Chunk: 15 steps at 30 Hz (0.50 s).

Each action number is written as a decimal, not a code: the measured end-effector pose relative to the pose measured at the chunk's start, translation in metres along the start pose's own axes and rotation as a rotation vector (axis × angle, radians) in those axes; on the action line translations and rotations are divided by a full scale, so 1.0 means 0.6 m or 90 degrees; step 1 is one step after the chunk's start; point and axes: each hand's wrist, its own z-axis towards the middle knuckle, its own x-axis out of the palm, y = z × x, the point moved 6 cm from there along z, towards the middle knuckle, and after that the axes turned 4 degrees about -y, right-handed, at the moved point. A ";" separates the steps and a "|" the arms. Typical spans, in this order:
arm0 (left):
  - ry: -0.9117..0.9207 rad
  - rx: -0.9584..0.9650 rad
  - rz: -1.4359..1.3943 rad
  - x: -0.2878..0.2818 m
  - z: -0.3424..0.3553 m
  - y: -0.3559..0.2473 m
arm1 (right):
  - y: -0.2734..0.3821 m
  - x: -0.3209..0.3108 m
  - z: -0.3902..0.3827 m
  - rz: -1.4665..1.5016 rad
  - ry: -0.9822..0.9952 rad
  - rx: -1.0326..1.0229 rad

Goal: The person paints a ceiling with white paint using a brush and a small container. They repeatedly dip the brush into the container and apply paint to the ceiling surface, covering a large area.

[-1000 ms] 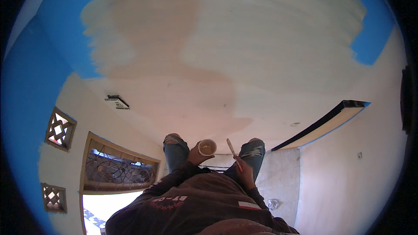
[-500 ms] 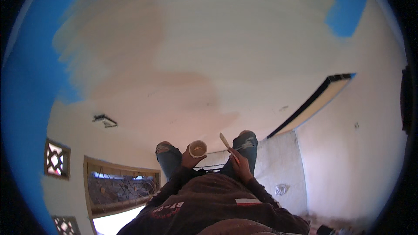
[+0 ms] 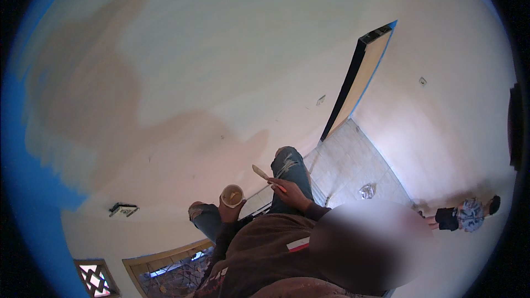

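My left hand [image 3: 230, 211] is closed around a small round tub [image 3: 232, 195] with pale cream paint in it, held above my left knee. In my right hand [image 3: 292, 194] is a paintbrush [image 3: 260, 172] with an orange-red handle, its pale bristle end pointing up and left. The brush is apart from the tub, a little to its right, in front of my right knee. Before me rises a wall [image 3: 199, 66] coated cream, with uneven brushed edges over blue at its left and top.
A doorway with a black edge [image 3: 349, 83] stands to the right. Crumpled clear plastic [image 3: 366, 191] lies on the tiled floor [image 3: 337, 160]. Another person [image 3: 469, 214] is far right. At lower left are a framed window [image 3: 171, 273] and a wall box [image 3: 123, 209].
My view has turned to the right: the wall has slid left, the doorway has shifted left and up, and another person has come into view. Both hands keep hold of tub and brush.
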 end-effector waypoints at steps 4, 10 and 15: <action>0.007 -0.014 0.003 0.004 0.000 0.014 | -0.017 -0.001 0.001 -0.016 -0.048 -0.053; -0.018 0.006 0.023 0.008 0.004 0.017 | -0.056 -0.131 0.100 -0.050 -0.249 0.003; -0.009 0.006 -0.015 0.011 0.004 0.021 | 0.044 -0.453 0.311 -0.195 -0.640 -0.238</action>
